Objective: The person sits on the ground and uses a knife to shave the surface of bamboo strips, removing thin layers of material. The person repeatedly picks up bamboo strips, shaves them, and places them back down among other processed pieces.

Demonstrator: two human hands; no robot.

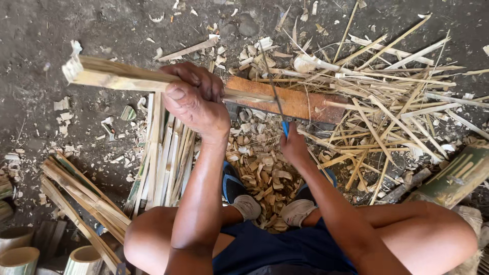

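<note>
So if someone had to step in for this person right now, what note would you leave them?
Left hand: gripping a bundle of bamboo strips, held level over the wooden block.
Right hand: holding a thin blade set against the strips at the block.
Done: split strips stacked on the ground, slivers piled at the right, shavings by the feet.
Left: uncut bamboo sections wait at lower left.

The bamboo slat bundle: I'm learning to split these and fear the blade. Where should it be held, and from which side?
Probably mid-length on the bamboo slat bundle, where the left hand wraps it from the near side with the thumb on top. The bundle lies roughly level, its free end pointing left, and the knife blade held by the right hand works the far right end on the wooden block, clear of that grip.
</note>
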